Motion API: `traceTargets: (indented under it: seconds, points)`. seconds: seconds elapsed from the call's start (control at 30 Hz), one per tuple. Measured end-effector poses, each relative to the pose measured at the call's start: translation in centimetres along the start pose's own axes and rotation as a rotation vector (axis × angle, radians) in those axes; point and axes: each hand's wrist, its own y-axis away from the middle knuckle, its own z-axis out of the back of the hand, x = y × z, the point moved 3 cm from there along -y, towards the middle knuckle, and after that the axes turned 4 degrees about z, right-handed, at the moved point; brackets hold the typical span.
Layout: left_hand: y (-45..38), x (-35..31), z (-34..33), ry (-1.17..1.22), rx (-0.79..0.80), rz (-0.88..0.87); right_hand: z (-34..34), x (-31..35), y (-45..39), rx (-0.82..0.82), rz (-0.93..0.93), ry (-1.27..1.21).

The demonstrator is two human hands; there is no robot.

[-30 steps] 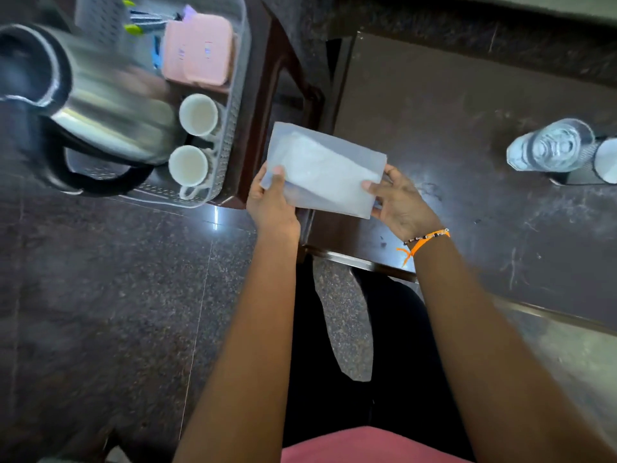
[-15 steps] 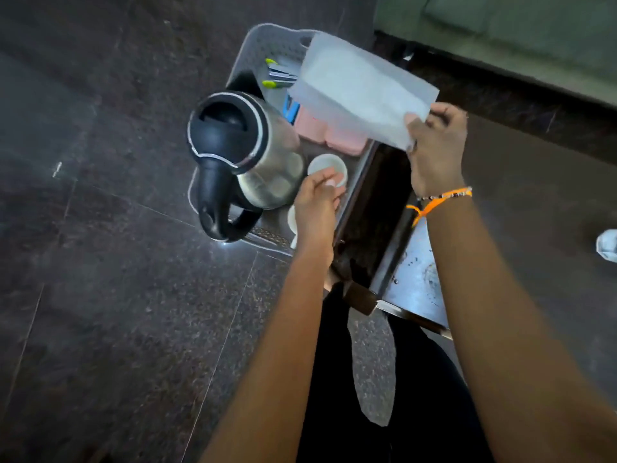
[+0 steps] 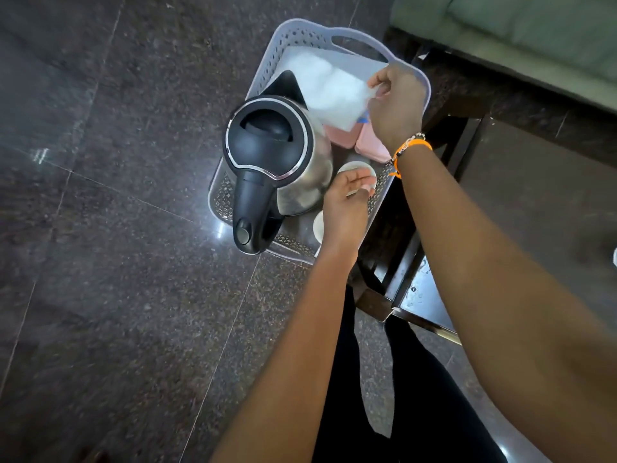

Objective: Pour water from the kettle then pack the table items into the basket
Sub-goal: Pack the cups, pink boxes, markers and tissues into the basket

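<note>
A grey perforated basket point(image 3: 347, 33) stands on the dark floor beside the table. Inside it stands a steel kettle point(image 3: 267, 152) with a black lid and handle. Pink boxes point(image 3: 370, 147) and white cups point(image 3: 354, 168) lie beside the kettle. My right hand point(image 3: 395, 108) pinches a corner of a folded white cloth point(image 3: 329, 86) and holds it over the far end of the basket. Over the cups hovers my left hand point(image 3: 345, 202), fingers loosely spread and holding nothing; it hides part of the nearer cup point(image 3: 318, 227).
A dark wooden table point(image 3: 534, 202) runs along the basket's right side, its corner near my legs. A green sofa point(image 3: 534, 35) fills the upper right. Polished dark stone floor point(image 3: 117, 228) spreads to the left.
My right hand has carried the cloth from above the table down over the far end of the basket. My left hand let go of the cloth and now hovers over the cups.
</note>
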Motion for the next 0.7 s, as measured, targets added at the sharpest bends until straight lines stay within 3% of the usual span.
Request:
traceTargets:
  seconds: [0.1,0.27,0.37,0.7]
  points:
    - [-0.1,0.2,0.0,-0.015,-0.005,-0.006,0.3,-0.1,-0.2,0.062,0.012,0.010]
    - [0.0,0.4,-0.6,-0.037,-0.030,0.003,2.5,-0.7,1.9,0.170,-0.088,-0.325]
    - [0.9,1.1,-1.8,-0.003,-0.030,0.022,5.0,-2.8,4.8,0.125,-0.147,-0.490]
    - [8.6,9.3,-12.7,-0.253,0.094,0.070,17.4,-19.0,17.9,0.014,-0.397,-0.638]
